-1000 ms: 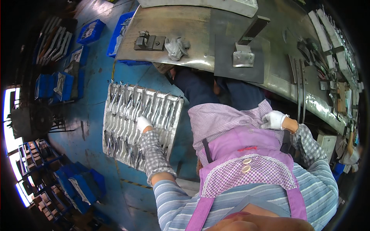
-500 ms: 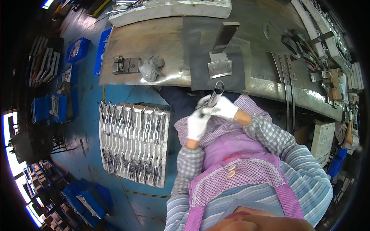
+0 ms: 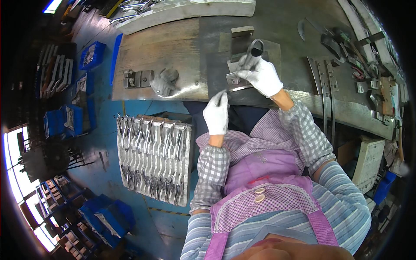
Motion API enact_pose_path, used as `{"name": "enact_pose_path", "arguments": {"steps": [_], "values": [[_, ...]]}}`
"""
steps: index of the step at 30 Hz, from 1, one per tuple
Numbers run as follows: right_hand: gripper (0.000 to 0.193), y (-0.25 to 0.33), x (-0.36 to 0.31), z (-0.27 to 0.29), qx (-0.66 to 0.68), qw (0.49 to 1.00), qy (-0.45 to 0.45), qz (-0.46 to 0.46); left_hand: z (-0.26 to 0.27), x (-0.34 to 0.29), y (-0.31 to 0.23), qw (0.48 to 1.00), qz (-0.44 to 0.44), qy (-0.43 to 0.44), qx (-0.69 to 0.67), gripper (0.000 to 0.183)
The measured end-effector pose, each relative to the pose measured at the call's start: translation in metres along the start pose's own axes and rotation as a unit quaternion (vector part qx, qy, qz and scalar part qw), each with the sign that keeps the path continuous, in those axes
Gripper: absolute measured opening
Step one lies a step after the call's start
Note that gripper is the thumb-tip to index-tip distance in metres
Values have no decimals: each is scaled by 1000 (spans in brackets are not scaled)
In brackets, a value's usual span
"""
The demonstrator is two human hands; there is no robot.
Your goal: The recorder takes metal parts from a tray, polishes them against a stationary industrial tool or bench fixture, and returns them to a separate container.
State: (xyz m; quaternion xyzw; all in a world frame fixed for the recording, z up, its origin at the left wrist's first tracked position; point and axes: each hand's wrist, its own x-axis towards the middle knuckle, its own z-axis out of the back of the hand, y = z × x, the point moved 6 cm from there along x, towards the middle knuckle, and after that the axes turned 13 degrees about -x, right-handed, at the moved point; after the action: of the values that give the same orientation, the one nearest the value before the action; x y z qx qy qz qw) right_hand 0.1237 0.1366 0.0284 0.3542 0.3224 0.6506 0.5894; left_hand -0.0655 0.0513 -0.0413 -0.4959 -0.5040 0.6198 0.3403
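Note:
Over the bench, my right hand (image 3: 265, 78), in a white glove with grey fingertips, is closed on a metal piece with an oval loop end (image 3: 257, 43). The loop points away from me; my fingers hide the rest of the piece. It is held over a metal fixture with an upright post (image 3: 242, 31) and a bright angled plate (image 3: 237, 82). Whether the piece touches the fixture I cannot tell. My left hand (image 3: 216, 113), gloved alike, is near the bench's front edge, fingers loosely bent and apart, nothing visible in them.
A small steel block fixture (image 3: 138, 79) and a crumpled grey cloth (image 3: 164, 81) lie on the left of the bench (image 3: 173, 43). Left of my lap stands a rack (image 3: 154, 161) of several shiny metal pieces. Long metal bars (image 3: 326, 95) cross the bench edge at right.
My hands have parted. The right hand has carried the looped metal piece from above my lap forward to the fixture; the left has let go and moved slightly forward.

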Motion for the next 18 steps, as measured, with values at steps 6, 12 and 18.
{"name": "enact_pose_path", "arguments": {"steps": [6, 12, 18], "values": [[30, 11, 2, -7, -71, 997, 2, 20, -20, 22, -40, 985, -128, -23, 113, 23], [29, 12, 2, -5, -70, 995, -55, 45, -20, 26, -26, 993, -100, -69, 12, 18], [32, -33, -7, 16, 149, 989, -3, -1, -33, 22, -41, 961, -240, -46, 128, 19]]}}
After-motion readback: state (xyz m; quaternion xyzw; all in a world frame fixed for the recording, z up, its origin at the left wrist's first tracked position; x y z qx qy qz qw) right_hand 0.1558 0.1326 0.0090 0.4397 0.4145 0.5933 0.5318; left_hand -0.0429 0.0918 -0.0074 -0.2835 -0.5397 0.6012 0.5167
